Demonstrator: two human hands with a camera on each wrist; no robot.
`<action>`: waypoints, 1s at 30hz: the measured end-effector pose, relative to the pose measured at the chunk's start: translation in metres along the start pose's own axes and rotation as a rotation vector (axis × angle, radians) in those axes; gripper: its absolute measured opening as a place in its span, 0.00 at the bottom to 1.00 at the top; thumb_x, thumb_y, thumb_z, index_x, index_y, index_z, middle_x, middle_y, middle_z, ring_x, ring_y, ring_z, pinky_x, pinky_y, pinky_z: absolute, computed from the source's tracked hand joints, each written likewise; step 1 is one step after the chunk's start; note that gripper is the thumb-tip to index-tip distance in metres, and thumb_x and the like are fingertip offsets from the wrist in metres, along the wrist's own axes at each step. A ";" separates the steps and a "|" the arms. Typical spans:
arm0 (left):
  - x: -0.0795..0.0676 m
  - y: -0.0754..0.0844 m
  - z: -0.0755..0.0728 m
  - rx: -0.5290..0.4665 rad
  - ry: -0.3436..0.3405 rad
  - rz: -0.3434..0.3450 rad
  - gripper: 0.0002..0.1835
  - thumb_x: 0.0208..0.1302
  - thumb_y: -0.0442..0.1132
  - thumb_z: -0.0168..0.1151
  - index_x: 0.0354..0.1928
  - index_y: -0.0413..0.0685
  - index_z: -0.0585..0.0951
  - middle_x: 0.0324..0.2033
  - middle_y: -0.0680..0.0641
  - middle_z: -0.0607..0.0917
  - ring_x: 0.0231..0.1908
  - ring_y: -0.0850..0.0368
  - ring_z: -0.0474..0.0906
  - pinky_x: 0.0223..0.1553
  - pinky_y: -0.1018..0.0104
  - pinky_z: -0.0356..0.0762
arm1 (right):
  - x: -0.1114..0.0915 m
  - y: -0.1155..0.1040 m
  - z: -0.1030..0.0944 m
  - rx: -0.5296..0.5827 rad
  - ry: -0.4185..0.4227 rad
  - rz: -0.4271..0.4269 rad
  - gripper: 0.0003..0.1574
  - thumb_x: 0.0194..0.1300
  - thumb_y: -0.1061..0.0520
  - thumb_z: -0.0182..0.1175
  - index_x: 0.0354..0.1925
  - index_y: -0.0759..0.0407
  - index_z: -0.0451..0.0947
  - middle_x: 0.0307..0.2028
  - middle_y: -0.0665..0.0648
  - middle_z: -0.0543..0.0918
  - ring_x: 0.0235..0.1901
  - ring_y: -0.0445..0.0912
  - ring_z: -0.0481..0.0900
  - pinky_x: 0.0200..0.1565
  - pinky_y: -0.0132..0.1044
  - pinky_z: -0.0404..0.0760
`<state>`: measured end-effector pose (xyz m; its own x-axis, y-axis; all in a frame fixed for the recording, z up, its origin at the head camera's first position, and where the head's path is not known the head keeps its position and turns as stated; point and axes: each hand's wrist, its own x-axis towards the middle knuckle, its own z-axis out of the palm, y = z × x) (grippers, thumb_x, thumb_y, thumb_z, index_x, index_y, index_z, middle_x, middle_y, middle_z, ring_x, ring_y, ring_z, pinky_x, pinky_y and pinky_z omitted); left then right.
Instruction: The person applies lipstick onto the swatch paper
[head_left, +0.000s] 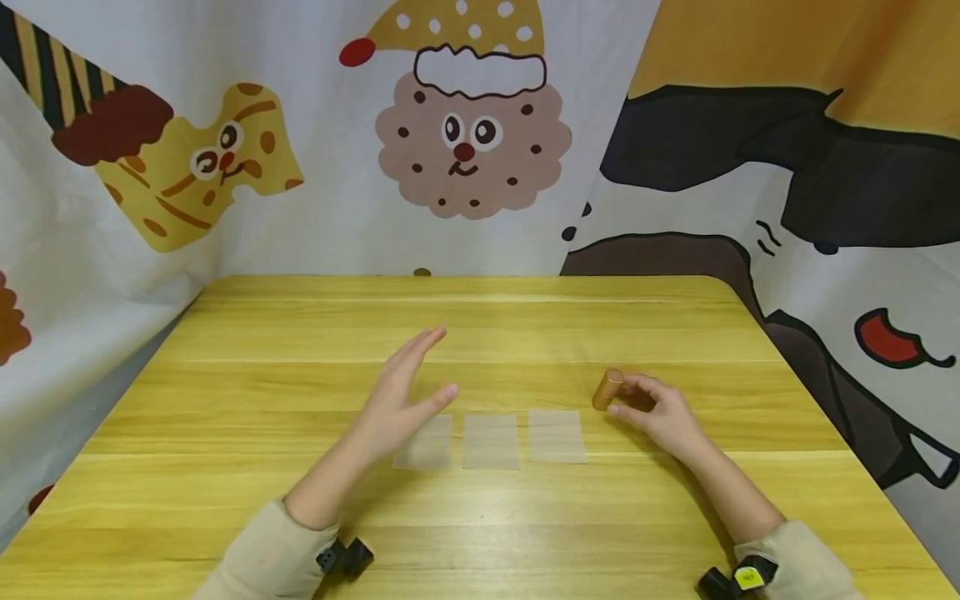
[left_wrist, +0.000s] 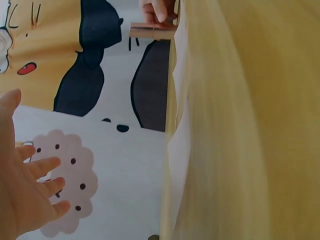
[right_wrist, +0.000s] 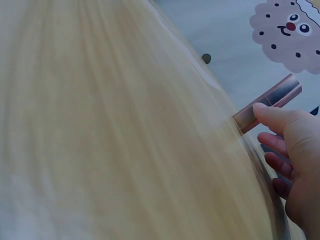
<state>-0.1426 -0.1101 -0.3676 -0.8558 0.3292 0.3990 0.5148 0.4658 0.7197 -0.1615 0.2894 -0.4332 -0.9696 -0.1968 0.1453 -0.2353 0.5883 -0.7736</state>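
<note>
A copper-coloured lipstick tube [head_left: 608,389] stands upright at the right of the table, with a thin seam around its body. My right hand [head_left: 663,417] holds it from the right, the thumb on its near side. In the right wrist view the thumb lies against the shiny lipstick tube [right_wrist: 270,101], and the other fingers are partly hidden. My left hand [head_left: 396,400] is raised, with spread fingers and nothing in it. It is nearest the left pale square sheet [head_left: 426,446] and covers part of it in the head view.
A middle pale square [head_left: 491,442] and a right pale square [head_left: 557,437] lie in a row with the left one on the wooden table [head_left: 480,533]. Behind the table hangs a cartoon-printed curtain [head_left: 300,225]. A small black device [head_left: 347,557] sits at each sleeve cuff.
</note>
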 end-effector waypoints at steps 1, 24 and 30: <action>0.000 0.001 0.002 -0.011 -0.004 0.000 0.38 0.65 0.52 0.60 0.74 0.59 0.55 0.71 0.52 0.57 0.70 0.48 0.50 0.63 0.35 0.47 | 0.000 0.000 0.001 0.000 0.005 -0.002 0.29 0.60 0.51 0.68 0.55 0.64 0.76 0.46 0.59 0.80 0.48 0.53 0.75 0.48 0.37 0.73; 0.013 0.018 0.027 -0.140 -0.051 -0.013 0.36 0.66 0.53 0.59 0.73 0.62 0.57 0.69 0.57 0.61 0.68 0.57 0.56 0.65 0.46 0.53 | 0.007 -0.005 0.018 -0.097 0.057 -0.059 0.10 0.55 0.59 0.72 0.33 0.59 0.80 0.33 0.55 0.78 0.36 0.48 0.74 0.38 0.34 0.74; 0.015 0.020 0.028 -0.146 -0.057 -0.015 0.36 0.66 0.54 0.58 0.73 0.63 0.57 0.69 0.58 0.61 0.67 0.57 0.56 0.65 0.45 0.54 | 0.009 -0.016 0.020 -0.075 0.049 -0.058 0.11 0.56 0.56 0.71 0.33 0.57 0.78 0.35 0.54 0.78 0.36 0.48 0.73 0.38 0.37 0.74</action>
<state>-0.1436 -0.0735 -0.3635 -0.8570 0.3709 0.3577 0.4854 0.3485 0.8018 -0.1647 0.2623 -0.4318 -0.9559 -0.1947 0.2199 -0.2937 0.6346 -0.7149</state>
